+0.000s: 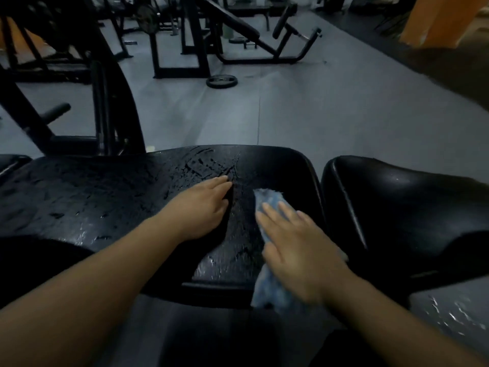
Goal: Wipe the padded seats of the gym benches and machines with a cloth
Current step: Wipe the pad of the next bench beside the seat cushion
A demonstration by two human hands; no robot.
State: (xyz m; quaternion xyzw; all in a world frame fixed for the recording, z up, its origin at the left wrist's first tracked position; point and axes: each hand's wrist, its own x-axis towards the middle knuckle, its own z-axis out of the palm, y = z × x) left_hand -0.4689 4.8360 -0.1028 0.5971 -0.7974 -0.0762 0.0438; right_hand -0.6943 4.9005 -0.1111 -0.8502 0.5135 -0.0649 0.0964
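1. The blue cloth (268, 201) is being pressed flat onto the right part of the black padded seat (105, 197) by the right hand (299, 250). Its fingers are lying straight and spread, so nothing is being gripped. The near end of the cloth is hanging over the seat's front edge.
2. The left hand (203, 207) is being rested on the seat, open and flat. It is just beside the cloth but apart from it, and is judged to be steadying the body.
3. Because the cloth is only being pressed and not held, it could be bunched under the palm or left behind on a quick stroke. The right hand is being shown slightly blurred, which suggests a brisk one.
4. The hanging end could be dragged past the edge, and the whole cloth could be dropped to the floor (317, 115).
5. The seat's surface is being shown as rough and broken. Whether it is cracked or merely wet-streaked cannot be told. If it is cracked, fibres could be snagged and flakes could be lifted by hard rubbing.
6. The patch under the left hand is being covered, so it could be missed.
7. The neighbouring pad (410, 207) on the right is not being touched and could be skipped.
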